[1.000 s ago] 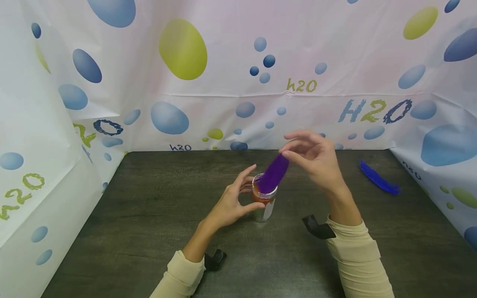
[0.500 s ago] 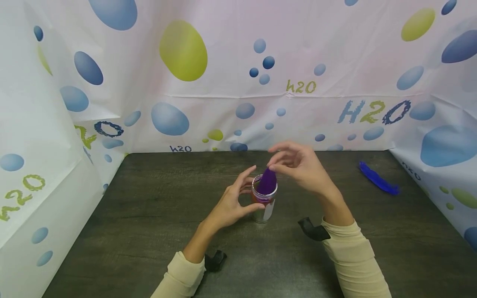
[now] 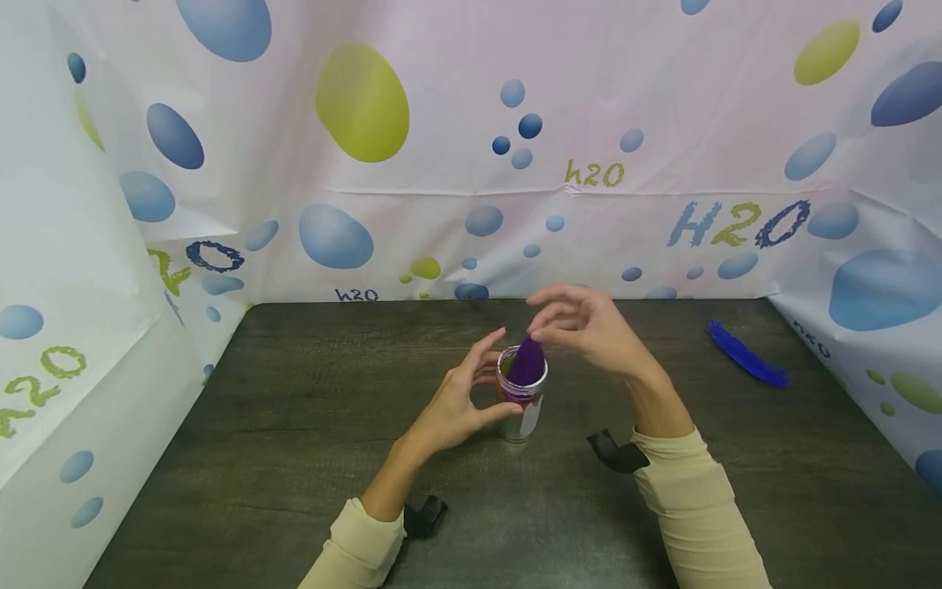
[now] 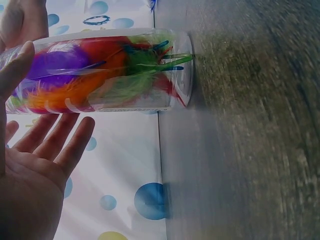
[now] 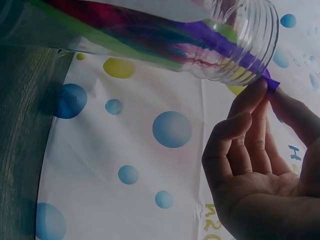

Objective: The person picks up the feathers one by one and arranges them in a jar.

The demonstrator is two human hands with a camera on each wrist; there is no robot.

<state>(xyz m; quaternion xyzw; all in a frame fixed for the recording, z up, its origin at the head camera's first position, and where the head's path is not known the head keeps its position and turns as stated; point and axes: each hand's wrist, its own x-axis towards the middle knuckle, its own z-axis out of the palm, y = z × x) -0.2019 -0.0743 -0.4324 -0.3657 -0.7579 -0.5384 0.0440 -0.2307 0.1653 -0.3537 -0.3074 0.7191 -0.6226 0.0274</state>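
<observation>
A clear glass jar (image 3: 518,429) stands upright and uncapped on the table. Inside it, in the left wrist view, are red, orange, green and purple feathers (image 4: 107,67). My left hand (image 3: 455,406) holds the jar near its top, thumb in front and fingers round the far side. Between thumb and fingertips my right hand (image 3: 596,331) pinches the tip of a purple feather (image 3: 527,364). Most of that feather is down in the jar; its tip (image 5: 272,86) sticks out at the threaded mouth in the right wrist view.
A blue feather (image 3: 748,354) lies on the dark wooden table (image 3: 294,458) at the far right. White sheeting (image 3: 441,147) with blue and green spots stands along the back and both sides. Black straps (image 3: 425,517) hang at both wrists.
My right hand has moved left and down, lowering the purple feather deeper into the jar. Over the last half second it has barely moved. The left hand and jar have stayed put.
</observation>
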